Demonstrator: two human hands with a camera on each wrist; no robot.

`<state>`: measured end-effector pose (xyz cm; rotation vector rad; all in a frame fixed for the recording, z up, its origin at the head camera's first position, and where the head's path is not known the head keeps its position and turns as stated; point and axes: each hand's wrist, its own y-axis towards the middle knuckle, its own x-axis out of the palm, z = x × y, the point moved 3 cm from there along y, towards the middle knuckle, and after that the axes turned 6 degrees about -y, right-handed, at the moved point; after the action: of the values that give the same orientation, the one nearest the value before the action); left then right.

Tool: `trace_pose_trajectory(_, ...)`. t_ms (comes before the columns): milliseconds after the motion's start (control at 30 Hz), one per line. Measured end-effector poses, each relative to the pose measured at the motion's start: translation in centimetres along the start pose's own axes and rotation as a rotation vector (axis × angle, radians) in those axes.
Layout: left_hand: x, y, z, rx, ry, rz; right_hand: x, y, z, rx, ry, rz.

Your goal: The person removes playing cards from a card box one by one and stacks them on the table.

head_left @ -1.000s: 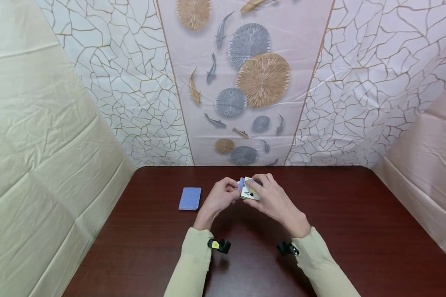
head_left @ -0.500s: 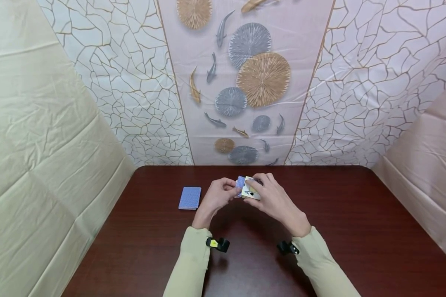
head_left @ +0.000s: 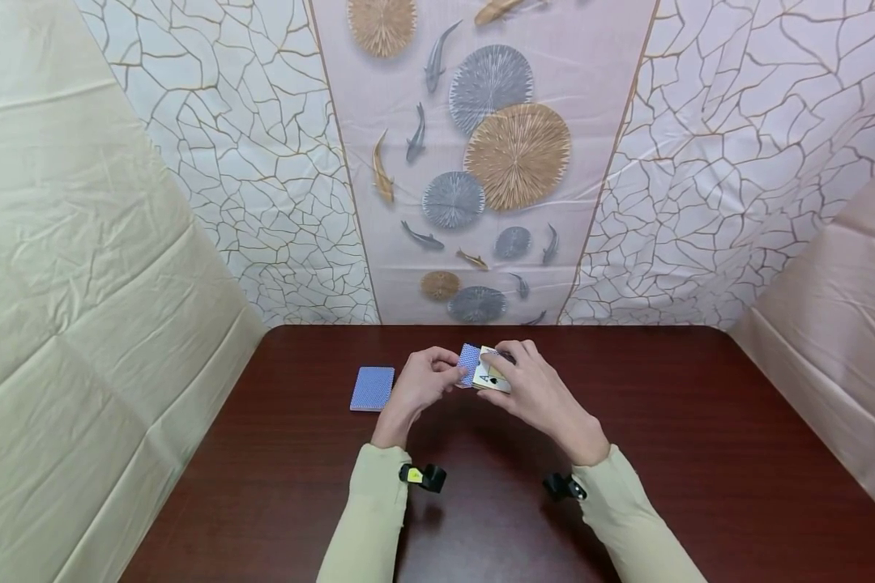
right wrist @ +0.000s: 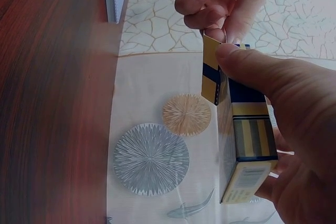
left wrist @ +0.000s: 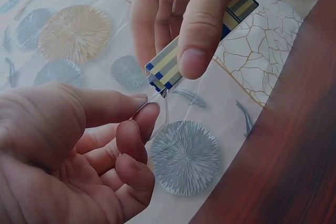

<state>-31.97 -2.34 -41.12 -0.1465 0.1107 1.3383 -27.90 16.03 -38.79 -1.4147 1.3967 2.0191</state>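
Observation:
My right hand (head_left: 535, 393) grips a playing card box (head_left: 487, 376) with an ace of spades on its face, thumb and fingers on its sides. In the right wrist view the box is striped navy and gold, and its end flap (right wrist: 210, 72) stands open. My left hand (head_left: 419, 387) pinches a thin blue-backed playing card (head_left: 468, 361) between thumb and index finger. That card sticks out of the box's left end, its far part hidden inside. Left of my left hand, a stack of blue-backed cards (head_left: 372, 389) lies on the table.
The dark red-brown wooden table (head_left: 700, 453) runs back to a wall hanging (head_left: 452, 243) printed with fish and round leaves. Pale cloth (head_left: 117, 364) drapes the left side, and pinkish cloth (head_left: 831, 324) the right. Black camera mounts (head_left: 424, 478) sit on both wrists.
My left hand has moved slightly left, and more of the blue-backed card now shows outside the box. The right hand, the box and the stack on the table have stayed put.

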Motion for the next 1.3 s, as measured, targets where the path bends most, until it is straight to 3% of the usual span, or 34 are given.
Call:
trace_pose_trajectory(267,-0.6,-0.1,0.1,0.030,-0.015,0.036,-0.1,0.0,0.1,0.014,0.017,-0.010)
trace_pose_trajectory(433,-0.8,-0.1,0.2,0.033,-0.047,0.038,-0.2,-0.1,0.1,0.011,0.007,0.001)
trace_pose_trajectory(867,-1.3,-0.6,1.1,0.037,-0.030,0.039,-0.3,-0.1,0.2,0.000,-0.003,0.036)
trace_pose_trajectory(1300,-2.5,-0.6,1.2,0.084,-0.126,0.127,-0.4,-0.1,0.4,-0.011,-0.004,0.064)
